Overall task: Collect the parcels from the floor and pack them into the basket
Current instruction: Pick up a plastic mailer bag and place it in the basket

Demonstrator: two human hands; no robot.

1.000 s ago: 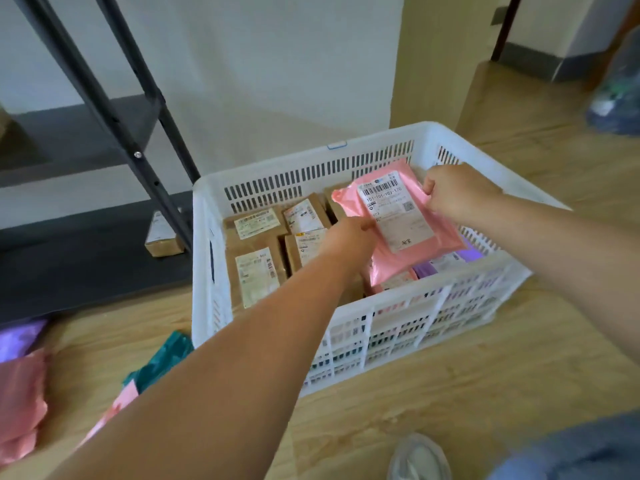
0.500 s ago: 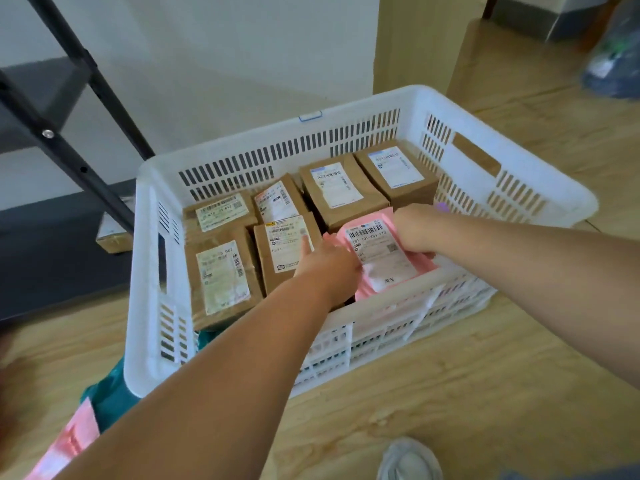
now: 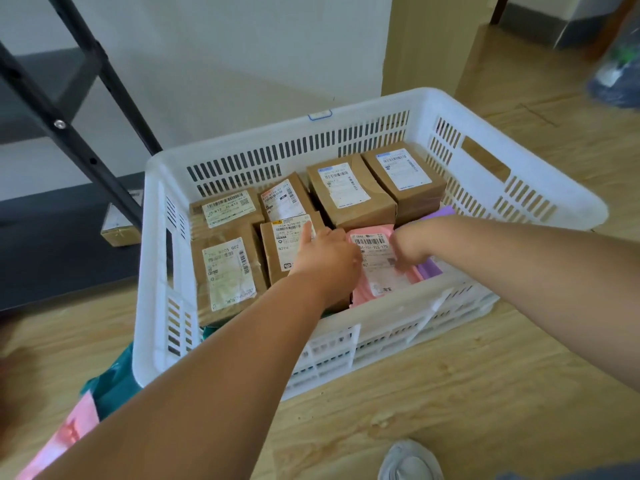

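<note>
Crowding pink parcel: brown boxes left, purple mailer apparently beneath.

One white basket holds six brown boxed parcels, one pink mailer and at least one purple mailer; outside it are one more brown box, one teal bag and one pink bag; two hands, left hand and right hand; one shoe.
</note>
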